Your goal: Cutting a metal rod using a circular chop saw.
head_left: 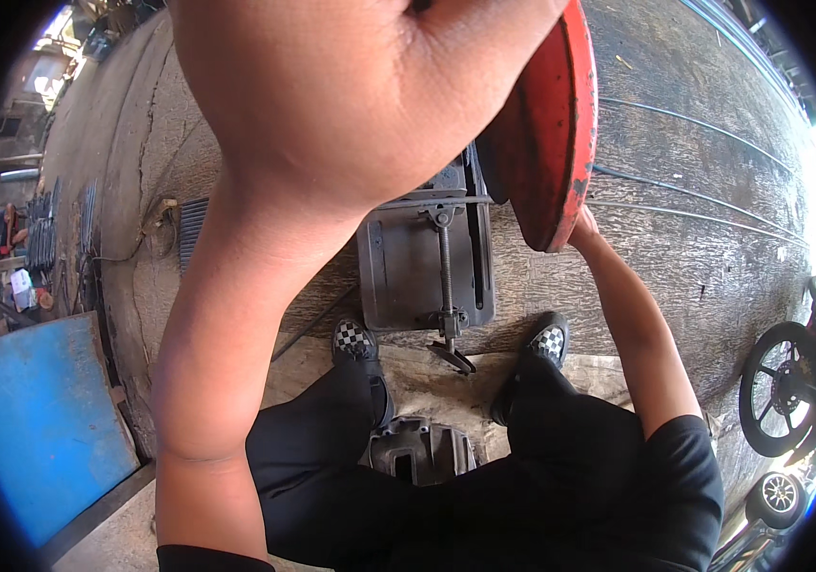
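Note:
My left hand is raised close in front of me, large at the top of the view. Its fingers are cut off by the upper edge, so I cannot see what they hold. Just right of it is the red, worn round guard of a cut-off saw. Below stands the saw's dark metal base, with a clamp screw along its middle. A thin metal rod crosses the base and runs off to the right. My right hand is beside that rod, its fingers hidden behind the guard.
More long rods lie on the rough floor at right. Wheels of parked motorcycles stand at the far right. A blue panel is at lower left, with bundled metal bars beyond it. A dark metal casting sits between my legs.

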Demonstrator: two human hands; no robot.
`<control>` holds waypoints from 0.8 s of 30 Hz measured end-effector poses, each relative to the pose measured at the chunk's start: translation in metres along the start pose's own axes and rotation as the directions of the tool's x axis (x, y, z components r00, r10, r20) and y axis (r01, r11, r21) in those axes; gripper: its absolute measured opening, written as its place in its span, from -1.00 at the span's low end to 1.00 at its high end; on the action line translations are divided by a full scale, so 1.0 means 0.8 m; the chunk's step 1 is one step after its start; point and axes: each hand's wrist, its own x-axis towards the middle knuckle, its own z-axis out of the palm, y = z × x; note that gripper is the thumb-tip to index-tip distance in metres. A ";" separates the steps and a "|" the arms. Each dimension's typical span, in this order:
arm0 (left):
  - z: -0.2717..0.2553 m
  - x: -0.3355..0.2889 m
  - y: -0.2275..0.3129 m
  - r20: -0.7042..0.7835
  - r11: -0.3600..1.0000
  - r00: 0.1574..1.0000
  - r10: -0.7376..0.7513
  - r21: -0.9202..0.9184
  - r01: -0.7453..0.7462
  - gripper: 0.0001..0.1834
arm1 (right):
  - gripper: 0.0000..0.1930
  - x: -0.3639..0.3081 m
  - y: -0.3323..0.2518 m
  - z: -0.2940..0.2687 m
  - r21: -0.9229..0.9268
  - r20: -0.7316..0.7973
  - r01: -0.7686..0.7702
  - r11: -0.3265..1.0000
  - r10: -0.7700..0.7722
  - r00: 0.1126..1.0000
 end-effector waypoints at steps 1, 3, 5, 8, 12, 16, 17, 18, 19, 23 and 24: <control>0.000 0.001 0.002 -0.001 1.000 1.000 0.000 0.001 0.000 -0.81 | -0.76 -0.002 0.004 -0.008 -0.043 -0.015 0.093 0.995 -0.093 0.996; 0.007 0.002 -0.004 -0.022 1.000 1.000 0.011 -0.025 -0.011 -0.81 | -0.75 -0.005 0.042 0.004 0.031 -0.019 0.040 0.999 -0.040 0.999; 0.007 0.002 -0.006 -0.027 1.000 1.000 0.012 -0.028 -0.013 -0.81 | -0.75 -0.003 0.054 0.011 0.127 -0.018 0.005 0.992 -0.003 1.000; 0.008 0.002 -0.007 -0.027 1.000 1.000 0.012 -0.025 -0.012 -0.81 | -0.75 0.003 0.051 0.014 0.132 -0.004 0.047 0.990 -0.047 0.999; 0.002 0.002 -0.005 -0.025 1.000 1.000 0.008 -0.022 -0.009 -0.81 | -0.75 0.013 0.021 0.005 -0.054 0.062 0.044 0.998 -0.041 0.997; 0.006 0.000 -0.009 -0.032 0.999 0.999 0.005 -0.044 -0.007 -0.81 | -0.76 0.012 0.014 0.000 -0.065 0.098 0.043 0.997 -0.036 0.995; 0.003 0.001 -0.008 -0.031 0.999 1.000 0.006 -0.043 -0.007 -0.81 | -0.76 0.014 0.009 -0.001 -0.061 0.097 0.046 0.997 -0.040 0.994; 0.005 0.004 -0.010 -0.030 0.999 1.000 0.007 -0.041 -0.008 -0.81 | -0.77 0.015 0.004 -0.003 -0.046 0.101 0.024 0.999 -0.019 0.995; 0.004 0.003 -0.010 -0.033 0.999 0.999 0.009 -0.043 -0.010 -0.81 | -0.78 0.014 0.001 -0.006 -0.035 0.106 0.000 0.999 0.004 0.994; 0.006 0.007 -0.012 -0.042 0.999 0.999 0.030 -0.035 -0.032 -0.81 | -0.78 0.021 -0.024 -0.012 -0.054 0.069 0.058 0.997 -0.054 0.996; 0.006 0.009 -0.011 -0.045 0.999 0.998 0.040 -0.030 -0.041 -0.81 | -0.78 0.025 -0.032 -0.008 -0.080 0.022 0.102 0.992 -0.101 0.995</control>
